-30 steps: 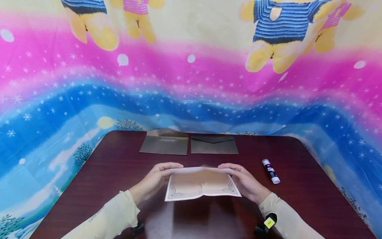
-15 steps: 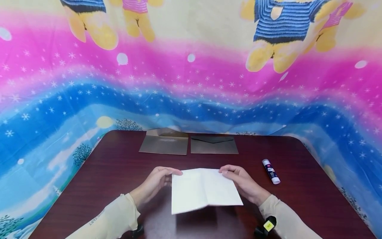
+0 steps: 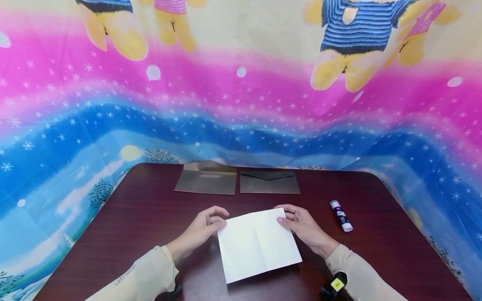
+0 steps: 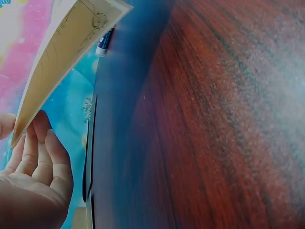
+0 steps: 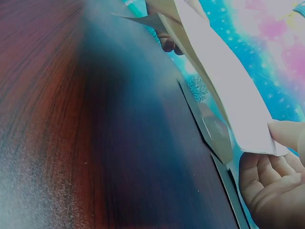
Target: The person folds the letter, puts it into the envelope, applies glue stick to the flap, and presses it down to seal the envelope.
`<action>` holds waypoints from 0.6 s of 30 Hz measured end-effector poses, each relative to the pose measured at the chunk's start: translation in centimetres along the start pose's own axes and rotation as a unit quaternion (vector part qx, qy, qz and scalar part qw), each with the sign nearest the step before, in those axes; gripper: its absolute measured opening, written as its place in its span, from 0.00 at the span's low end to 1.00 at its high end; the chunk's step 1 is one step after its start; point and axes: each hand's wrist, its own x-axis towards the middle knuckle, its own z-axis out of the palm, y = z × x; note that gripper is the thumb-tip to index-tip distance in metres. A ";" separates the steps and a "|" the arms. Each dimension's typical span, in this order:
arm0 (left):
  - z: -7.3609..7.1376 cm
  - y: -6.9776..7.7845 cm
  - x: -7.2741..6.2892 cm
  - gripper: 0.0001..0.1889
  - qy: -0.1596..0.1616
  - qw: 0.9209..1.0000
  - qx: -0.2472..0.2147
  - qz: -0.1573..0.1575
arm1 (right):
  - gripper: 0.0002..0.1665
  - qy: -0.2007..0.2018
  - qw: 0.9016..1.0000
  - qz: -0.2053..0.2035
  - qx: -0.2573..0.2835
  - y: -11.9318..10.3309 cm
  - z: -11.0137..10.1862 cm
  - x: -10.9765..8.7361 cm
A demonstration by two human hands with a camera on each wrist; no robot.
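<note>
A creased sheet of paper (image 3: 260, 248) hangs tilted over the table, its blank white side facing the head camera. My left hand (image 3: 199, 232) pinches its upper left corner between thumb and fingers. At the upper right corner, my right hand (image 3: 308, 230) grips it with the thumb on the white side and fingers behind. The left wrist view shows the sheet's tan underside (image 4: 62, 52), bordered in pale white with dark scroll ornament. Seen from the right wrist, the white face (image 5: 228, 81) bends slightly between thumb and fingers.
Two grey-brown envelopes lie side by side at the table's back edge: the left envelope (image 3: 206, 182) has its flap raised, the right envelope (image 3: 270, 184) its flap down. A glue stick (image 3: 341, 216) lies on the right. A printed cloth (image 3: 241, 104) hangs behind the dark wooden table (image 3: 135, 217).
The sheet has turned over from its tan ornamented side to its white side, then tilted, its left bottom corner swinging lower. Both hands have kept hold of its upper corners.
</note>
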 end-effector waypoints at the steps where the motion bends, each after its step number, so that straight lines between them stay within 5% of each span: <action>1: 0.0 0.0 0.0 0.18 -0.005 1.000 0.005 -0.003 | 0.32 0.000 1.000 0.001 -0.002 0.0 0.0 0.0; 7: 0.4 0.3 0.2 0.15 -0.039 0.998 0.039 -0.001 | 0.33 -0.007 1.000 0.001 -0.013 -0.3 0.3 0.2; 15: 1.9 1.2 0.7 0.14 -0.137 0.989 0.057 0.016 | 0.34 -0.030 0.999 0.000 -0.041 -0.8 1.3 0.7; 18: 2.4 1.4 0.6 0.13 -0.150 0.987 0.051 0.011 | 0.34 -0.021 0.998 -0.005 -0.054 -1.0 1.6 0.9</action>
